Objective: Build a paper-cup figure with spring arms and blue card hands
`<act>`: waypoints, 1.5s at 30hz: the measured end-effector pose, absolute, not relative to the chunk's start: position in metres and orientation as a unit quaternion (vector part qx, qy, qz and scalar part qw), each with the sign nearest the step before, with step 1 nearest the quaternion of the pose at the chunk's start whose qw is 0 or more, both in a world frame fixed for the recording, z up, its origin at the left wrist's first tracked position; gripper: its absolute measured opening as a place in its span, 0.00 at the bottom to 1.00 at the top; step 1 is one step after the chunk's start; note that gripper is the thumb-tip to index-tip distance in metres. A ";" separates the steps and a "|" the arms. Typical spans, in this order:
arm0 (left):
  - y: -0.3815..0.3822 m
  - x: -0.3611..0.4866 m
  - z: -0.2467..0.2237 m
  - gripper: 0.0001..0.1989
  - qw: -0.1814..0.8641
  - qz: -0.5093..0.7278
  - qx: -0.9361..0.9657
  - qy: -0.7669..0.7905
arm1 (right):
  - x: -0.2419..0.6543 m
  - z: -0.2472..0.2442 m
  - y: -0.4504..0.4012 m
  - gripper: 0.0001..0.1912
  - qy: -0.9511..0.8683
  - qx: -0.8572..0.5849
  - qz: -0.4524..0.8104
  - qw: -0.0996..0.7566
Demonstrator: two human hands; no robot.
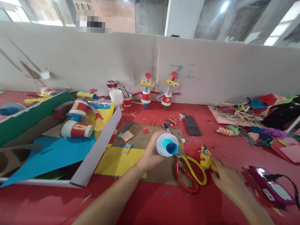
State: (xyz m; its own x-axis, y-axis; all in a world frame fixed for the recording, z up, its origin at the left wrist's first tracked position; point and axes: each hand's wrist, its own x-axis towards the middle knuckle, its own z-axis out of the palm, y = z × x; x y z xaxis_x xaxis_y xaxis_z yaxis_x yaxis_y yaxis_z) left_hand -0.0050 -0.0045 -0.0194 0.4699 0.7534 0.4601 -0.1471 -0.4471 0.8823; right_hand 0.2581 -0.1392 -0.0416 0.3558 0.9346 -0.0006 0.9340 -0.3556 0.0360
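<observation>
One cup inside clamped left grip; right grip, state unclear, at glue gun.

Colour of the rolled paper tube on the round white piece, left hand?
Rolled paper tube: bright blue, clearest in the head view, the only one.

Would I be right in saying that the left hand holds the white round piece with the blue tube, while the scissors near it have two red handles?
Not quite: the head view shows one red handle and one yellow handle on the scissors. The left hand does hold the white round piece with the blue tube, and the scissors are near it.
</observation>
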 end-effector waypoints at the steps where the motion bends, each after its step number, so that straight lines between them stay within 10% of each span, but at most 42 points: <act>1: -0.004 -0.005 -0.020 0.31 0.492 0.471 0.699 0.216 | 0.257 -0.042 -0.139 0.25 0.569 0.822 0.013 0.013; 9: -0.007 0.001 -0.028 0.36 0.645 0.396 0.606 0.244 | 0.199 0.023 -0.117 0.26 0.724 0.609 -0.014 -0.323; 18: -0.010 0.003 -0.029 0.34 0.618 0.407 0.626 0.245 | 0.154 0.041 -0.087 0.06 0.758 0.551 -0.020 -0.348; 45: -0.009 0.002 -0.022 0.33 0.585 0.431 0.644 0.239 | 0.172 0.039 -0.106 0.18 0.722 0.581 0.024 -0.374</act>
State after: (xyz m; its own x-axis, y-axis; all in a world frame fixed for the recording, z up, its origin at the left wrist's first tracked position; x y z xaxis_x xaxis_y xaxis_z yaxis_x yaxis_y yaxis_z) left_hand 0.0016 -0.0090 -0.0225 0.5138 0.8122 0.2763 -0.1970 -0.2017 0.9594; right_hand 0.1716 -0.1062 0.0390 -0.0451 0.8223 0.5673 0.8577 0.3230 -0.4000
